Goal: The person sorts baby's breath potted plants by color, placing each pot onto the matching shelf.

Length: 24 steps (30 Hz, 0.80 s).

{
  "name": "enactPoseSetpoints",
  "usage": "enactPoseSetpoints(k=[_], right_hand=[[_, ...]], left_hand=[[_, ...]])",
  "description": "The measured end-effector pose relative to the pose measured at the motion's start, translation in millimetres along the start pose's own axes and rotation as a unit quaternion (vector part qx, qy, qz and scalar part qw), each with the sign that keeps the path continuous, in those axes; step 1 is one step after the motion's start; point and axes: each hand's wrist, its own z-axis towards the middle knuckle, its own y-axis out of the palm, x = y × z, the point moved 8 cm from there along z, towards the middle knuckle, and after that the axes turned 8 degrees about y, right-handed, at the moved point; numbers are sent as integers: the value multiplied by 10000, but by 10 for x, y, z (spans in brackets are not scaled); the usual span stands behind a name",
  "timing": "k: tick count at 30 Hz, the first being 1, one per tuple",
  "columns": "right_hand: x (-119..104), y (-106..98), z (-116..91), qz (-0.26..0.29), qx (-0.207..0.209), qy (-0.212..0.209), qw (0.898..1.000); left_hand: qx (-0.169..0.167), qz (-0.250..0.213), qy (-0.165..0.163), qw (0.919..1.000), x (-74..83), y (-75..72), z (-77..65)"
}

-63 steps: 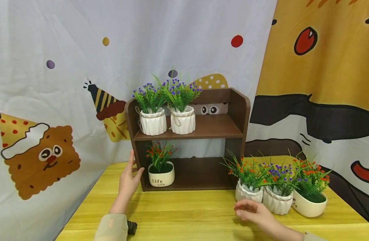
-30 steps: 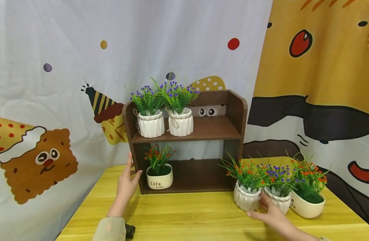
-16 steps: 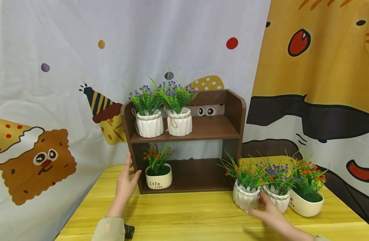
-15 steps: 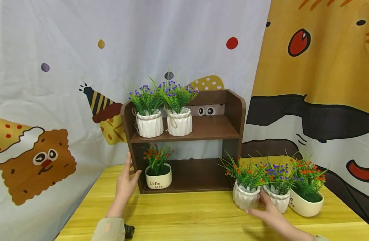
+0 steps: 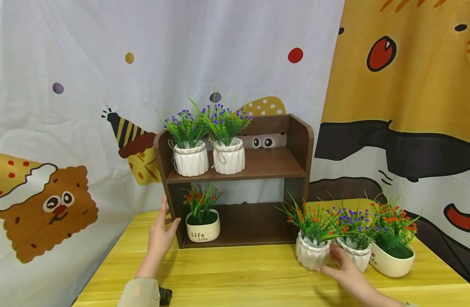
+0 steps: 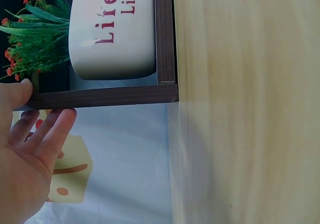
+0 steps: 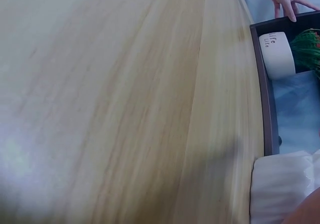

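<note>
On a wooden table stands a dark brown two-tier shelf (image 5: 258, 172). My left hand (image 5: 162, 234) holds its left side panel, thumb at the front edge and fingers along the outside. My right hand (image 5: 346, 270) grips the right side of a white fluted flowerpot (image 5: 313, 253) with red flowers, which stands before the shelf's right end; the fingers are partly hidden between pots. Beside it are a fluted pot (image 5: 355, 256) with purple flowers and an oval cream pot (image 5: 394, 260) with red flowers. In the right wrist view, part of the white pot (image 7: 280, 189) shows near the hand.
Two white fluted pots with purple flowers, one far left (image 5: 191, 160) and one beside it (image 5: 229, 157), stand on the upper tier. A cream "Life" pot (image 5: 203, 228) sits at the lower tier's left. A printed curtain (image 5: 235, 51) hangs behind. Yellow wood tabletop (image 5: 235, 277) lies in front.
My right hand came to the red-flowered fluted pot from its front left and took hold of its right side. In the last half second the pot shifted very slightly left. My left hand stayed put.
</note>
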Motion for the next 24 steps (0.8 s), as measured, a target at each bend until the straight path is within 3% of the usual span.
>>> enactPoseSetpoints(k=[4,11,18,24], right_hand=[[-42,30,7,-74,95,-196,9997],[-12,68,67,-31,62,250,9997],[-20,93,135,474,89,228,9986],[-4,138,192,244,246,279,9990]], left_hand=[[22,-16,-3,10000,-8,7,-6],[19,-70,-67,10000,-17,12,1],[70,-50,-69,9999,-17,-3,7],[69,-38,-14,10000,-20,13,6]])
